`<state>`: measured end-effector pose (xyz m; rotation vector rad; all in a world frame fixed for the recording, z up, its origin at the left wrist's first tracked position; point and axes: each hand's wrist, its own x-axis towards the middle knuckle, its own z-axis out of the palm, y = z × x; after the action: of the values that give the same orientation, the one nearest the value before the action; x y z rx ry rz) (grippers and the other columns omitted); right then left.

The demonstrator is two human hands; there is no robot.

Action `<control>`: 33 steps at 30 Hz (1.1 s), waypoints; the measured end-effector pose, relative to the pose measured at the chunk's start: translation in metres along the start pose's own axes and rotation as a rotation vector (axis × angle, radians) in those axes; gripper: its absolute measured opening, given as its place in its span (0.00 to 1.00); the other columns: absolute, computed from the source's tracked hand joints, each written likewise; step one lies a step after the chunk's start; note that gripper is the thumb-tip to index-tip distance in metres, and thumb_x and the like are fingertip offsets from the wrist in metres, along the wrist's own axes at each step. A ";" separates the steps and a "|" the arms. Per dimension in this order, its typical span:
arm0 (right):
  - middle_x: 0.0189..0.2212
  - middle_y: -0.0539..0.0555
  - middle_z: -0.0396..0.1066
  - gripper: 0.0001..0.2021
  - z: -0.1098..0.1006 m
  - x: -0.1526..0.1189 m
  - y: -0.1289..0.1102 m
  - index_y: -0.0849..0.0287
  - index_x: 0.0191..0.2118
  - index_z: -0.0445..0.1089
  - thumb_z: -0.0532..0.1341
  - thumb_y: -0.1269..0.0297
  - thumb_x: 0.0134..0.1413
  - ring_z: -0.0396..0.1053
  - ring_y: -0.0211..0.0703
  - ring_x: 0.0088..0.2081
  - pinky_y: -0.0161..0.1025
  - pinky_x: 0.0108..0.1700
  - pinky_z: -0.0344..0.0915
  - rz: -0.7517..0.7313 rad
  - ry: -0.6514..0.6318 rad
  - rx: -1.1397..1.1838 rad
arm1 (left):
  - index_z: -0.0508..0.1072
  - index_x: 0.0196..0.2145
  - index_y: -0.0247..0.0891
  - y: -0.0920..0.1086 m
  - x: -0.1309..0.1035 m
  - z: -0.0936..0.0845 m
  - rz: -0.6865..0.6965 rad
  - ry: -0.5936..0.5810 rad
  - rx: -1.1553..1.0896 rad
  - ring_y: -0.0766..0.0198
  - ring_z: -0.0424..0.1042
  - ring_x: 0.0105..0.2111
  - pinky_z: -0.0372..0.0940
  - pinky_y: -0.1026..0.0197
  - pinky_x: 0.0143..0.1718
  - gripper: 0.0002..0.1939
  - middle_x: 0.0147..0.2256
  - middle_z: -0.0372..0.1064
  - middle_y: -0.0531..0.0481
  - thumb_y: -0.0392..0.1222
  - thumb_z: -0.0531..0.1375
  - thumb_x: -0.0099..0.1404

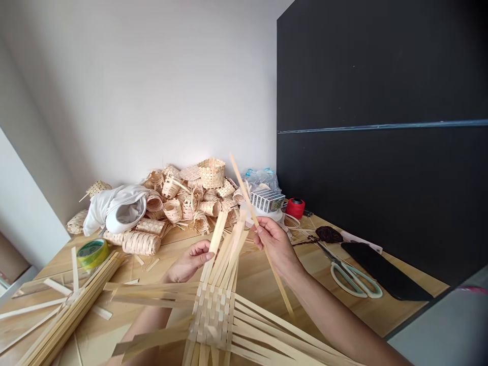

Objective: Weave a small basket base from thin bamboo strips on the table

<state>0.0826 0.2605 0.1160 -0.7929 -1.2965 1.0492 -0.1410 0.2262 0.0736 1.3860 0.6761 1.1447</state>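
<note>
In front of me is a woven mat of pale wooden strips (211, 315), its loose ends fanning out on every side. My left hand (192, 260) is closed on an upright strip (216, 236) at the far side of the weave, thumb on top. A single long strip (280, 284) slants through my right hand (272, 241), pinched between thumb and fingers. This strip sticks out well above and below the hand, to the right of the upright ends. The near edge of the weave runs out of view.
Small woven baskets (211, 174) are heaped against the wall, beside a white cloth item (118, 206). Left lie a bundle of strips (76, 310) and a tape roll (92, 253). Right are scissors (354, 279), a black flat object (385, 272), red thread (295, 208) and a black panel (381, 193).
</note>
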 end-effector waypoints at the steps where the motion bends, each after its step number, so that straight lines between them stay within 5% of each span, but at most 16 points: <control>1: 0.28 0.49 0.64 0.12 0.000 0.000 0.000 0.59 0.35 0.62 0.58 0.57 0.46 0.59 0.30 0.20 0.29 0.19 0.55 -0.028 0.023 -0.020 | 0.71 0.36 0.37 0.000 -0.001 0.000 -0.007 -0.024 -0.026 0.66 0.65 0.31 0.59 0.62 0.36 0.17 0.31 0.67 0.50 0.51 0.62 0.53; 5: 0.28 0.49 0.64 0.10 0.004 -0.003 -0.006 0.59 0.33 0.61 0.56 0.58 0.48 0.62 0.32 0.21 0.31 0.20 0.58 -0.047 -0.026 -0.110 | 0.72 0.41 0.39 0.004 -0.001 0.002 -0.077 -0.109 -0.042 0.60 0.66 0.35 0.60 0.60 0.39 0.29 0.36 0.70 0.49 0.53 0.67 0.42; 10: 0.26 0.48 0.63 0.11 0.005 -0.009 -0.015 0.58 0.40 0.61 0.53 0.59 0.51 0.57 0.30 0.18 0.30 0.17 0.54 -0.127 -0.103 -0.132 | 0.77 0.30 0.36 0.007 0.002 0.006 -0.133 -0.029 0.101 0.63 0.67 0.32 0.58 0.63 0.40 0.08 0.28 0.72 0.52 0.41 0.64 0.51; 17: 0.27 0.50 0.66 0.07 0.000 -0.017 -0.027 0.58 0.37 0.63 0.51 0.65 0.54 0.63 0.36 0.25 0.35 0.29 0.62 -0.270 -0.097 -0.400 | 0.76 0.33 0.36 0.003 0.002 0.006 -0.086 0.013 0.107 0.63 0.68 0.33 0.60 0.61 0.41 0.10 0.32 0.73 0.50 0.44 0.62 0.54; 22: 0.26 0.48 0.63 0.08 0.006 -0.033 -0.042 0.57 0.42 0.60 0.49 0.64 0.58 0.57 0.30 0.18 0.30 0.20 0.56 -0.261 -0.339 -0.224 | 0.73 0.38 0.34 0.003 0.002 0.009 -0.074 0.072 0.188 0.57 0.67 0.41 0.59 0.57 0.45 0.16 0.38 0.72 0.48 0.48 0.60 0.57; 27: 0.23 0.47 0.65 0.06 0.013 -0.040 -0.047 0.59 0.37 0.64 0.51 0.70 0.57 0.63 0.29 0.20 0.29 0.23 0.61 -0.283 -0.726 -0.275 | 0.67 0.44 0.33 0.003 0.002 0.008 -0.072 0.126 0.205 0.58 0.66 0.42 0.63 0.51 0.43 0.16 0.44 0.65 0.46 0.46 0.54 0.62; 33: 0.26 0.50 0.67 0.08 0.008 -0.048 -0.047 0.58 0.41 0.64 0.51 0.70 0.56 0.63 0.31 0.20 0.30 0.23 0.63 -0.406 -0.679 -0.245 | 0.65 0.46 0.34 0.002 0.003 0.002 -0.067 0.212 0.188 0.59 0.66 0.42 0.64 0.52 0.42 0.16 0.46 0.63 0.45 0.44 0.53 0.63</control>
<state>0.0839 0.1986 0.1428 -0.3144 -2.0924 0.8592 -0.1385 0.2276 0.0769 1.3982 0.9955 1.2090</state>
